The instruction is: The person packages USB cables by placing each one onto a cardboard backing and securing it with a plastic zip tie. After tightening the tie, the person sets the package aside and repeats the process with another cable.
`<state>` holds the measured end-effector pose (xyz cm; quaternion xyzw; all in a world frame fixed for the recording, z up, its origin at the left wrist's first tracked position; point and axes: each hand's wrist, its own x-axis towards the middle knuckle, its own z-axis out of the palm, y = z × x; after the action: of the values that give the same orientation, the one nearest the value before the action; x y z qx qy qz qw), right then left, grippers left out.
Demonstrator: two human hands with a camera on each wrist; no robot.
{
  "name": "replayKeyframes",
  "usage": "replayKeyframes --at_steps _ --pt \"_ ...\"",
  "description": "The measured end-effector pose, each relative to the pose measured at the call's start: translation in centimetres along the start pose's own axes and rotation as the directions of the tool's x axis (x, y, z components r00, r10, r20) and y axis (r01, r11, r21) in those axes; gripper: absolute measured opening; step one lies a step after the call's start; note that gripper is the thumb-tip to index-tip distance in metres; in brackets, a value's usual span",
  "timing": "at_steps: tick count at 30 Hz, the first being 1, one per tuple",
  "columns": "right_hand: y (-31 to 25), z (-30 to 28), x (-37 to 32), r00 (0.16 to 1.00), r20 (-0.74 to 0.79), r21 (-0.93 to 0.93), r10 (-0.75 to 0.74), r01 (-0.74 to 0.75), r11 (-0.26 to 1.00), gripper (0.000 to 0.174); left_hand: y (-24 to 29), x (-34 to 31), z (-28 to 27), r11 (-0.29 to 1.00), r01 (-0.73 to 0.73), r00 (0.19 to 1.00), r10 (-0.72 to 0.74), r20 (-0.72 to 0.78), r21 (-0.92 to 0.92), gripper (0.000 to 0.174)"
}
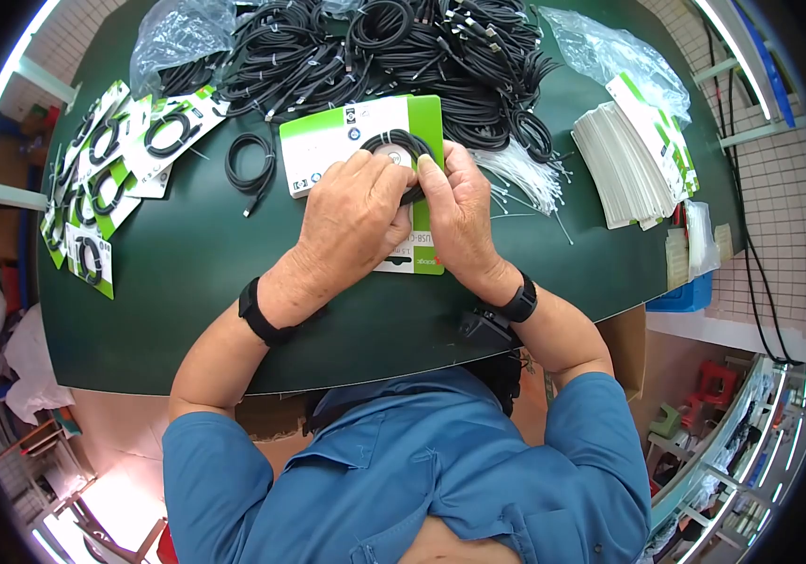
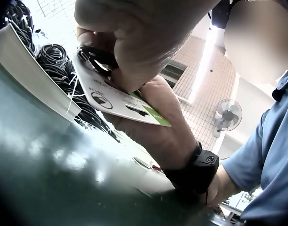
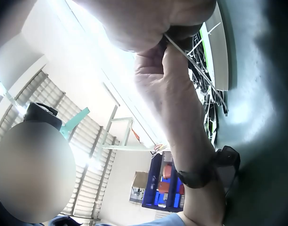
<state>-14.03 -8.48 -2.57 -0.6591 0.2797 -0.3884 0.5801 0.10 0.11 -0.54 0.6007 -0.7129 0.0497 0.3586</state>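
My left grip (image 1: 351, 211) is curled on the cable coil (image 1: 406, 138); my right grip (image 1: 459, 214) pinches the card (image 1: 424, 256), coil between both. I judge steady, even pressure best, coil flat, card unbent.

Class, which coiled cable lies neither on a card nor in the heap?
The black coil just left of the middle card: it lies on the green tabletop, the others on cards or in the heap.
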Motion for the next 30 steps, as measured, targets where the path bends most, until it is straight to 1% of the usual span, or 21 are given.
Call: replayKeyframes --at_steps 1,6,8,9,11,12,14,15,17,20,22,25,26,28,29,30 --pt "-0.1 0.1 -0.2 1.000 0.007 -0.003 0.000 0.000 1.000 0.025 -0.1 0.0 0.0 1.000 -0.014 1.000 0.013 0.005 0.023 0.026" --pt "-0.2 -0.3 0.0 1.000 0.017 -0.021 -0.005 0.005 1.000 0.027 0.1 0.1 -0.3 1.000 0.005 1.000 -0.005 0.010 0.010 0.027" --pt "-0.3 -0.3 0.1 1.000 0.011 -0.027 -0.002 0.002 1.000 0.027 0.1 0.4 -0.3 0.997 -0.056 0.997 0.053 -0.064 -0.052 0.028" --pt "-0.3 -0.4 0.2 1.000 -0.001 0.014 -0.010 0.010 1.000 0.027 0.2 0.5 -0.3 0.993 -0.087 0.992 0.079 -0.100 -0.082 0.028" --pt "-0.4 -0.5 0.4 0.999 -0.036 0.097 -0.021 0.025 0.995 0.027 0.2 0.6 -0.4 0.992 -0.097 0.992 0.089 -0.091 -0.082 0.029" --pt "-0.4 -0.6 0.5 0.999 -0.052 0.103 -0.011 0.016 0.995 0.027 0.2 0.6 -0.4 0.991 -0.105 0.991 0.098 -0.093 -0.078 0.029" --pt "-0.4 -0.8 0.6 0.998 -0.029 -0.018 -0.053 0.052 0.998 0.027 0.2 0.5 -0.2 0.989 -0.119 0.991 0.113 -0.075 -0.085 0.030" --pt "-0.4 -0.8 0.6 0.997 -0.015 -0.079 -0.072 0.070 0.994 0.027 0.1 0.5 -0.1 0.991 -0.125 0.990 0.121 -0.076 -0.055 0.029" --pt "-0.6 -0.6 0.6 0.998 -0.031 -0.054 -0.059 0.058 0.997 0.027 -0.1 0.4 0.2 0.991 -0.137 0.987 0.137 -0.082 0.008 0.028" --pt "-0.7 -0.1 0.4 0.998 -0.033 -0.016 -0.057 0.057 0.998 0.027 -0.1 0.2 0.3 0.988 -0.154 0.984 0.155 -0.086 0.013 0.028" --pt "-0.8 0.1 0.4 0.995 -0.062 -0.028 -0.075 0.074 0.997 0.024 -0.1 0.6 0.0 0.985 -0.171 0.978 0.174 -0.112 0.032 0.027" --pt "-0.2 -0.3 1.0 0.991 -0.056 -0.057 -0.120 0.117 0.992 0.022 -0.2 0.6 -0.1 0.984 -0.176 0.983 0.176 -0.054 0.012 0.028" --pt "-0.4 -0.3 1.2 0.990 -0.049 -0.073 -0.132 0.128 0.989 0.023 -0.3 0.8 -0.2 0.984 -0.178 0.982 0.178 -0.069 0.019 0.028" --pt "-1.0 -0.7 1.7 0.987 -0.038 -0.090 -0.154 0.150 0.985 0.023 -0.9 1.4 -0.6 0.971 -0.207 0.976 0.196 -0.095 -0.118 0.028" --pt "-1.1 -1.1 1.7 0.991 -0.036 -0.011 -0.130 0.129 0.992 0.025 -1.2 1.4 -0.8 0.957 -0.222 0.973 0.205 -0.102 -0.187 0.028" --pt "-1.4 -1.6 1.4 0.995 -0.031 0.070 -0.100 0.102 0.992 0.028 -1.2 1.1 -1.3 0.958 -0.220 0.973 0.204 -0.104 -0.184 0.028"
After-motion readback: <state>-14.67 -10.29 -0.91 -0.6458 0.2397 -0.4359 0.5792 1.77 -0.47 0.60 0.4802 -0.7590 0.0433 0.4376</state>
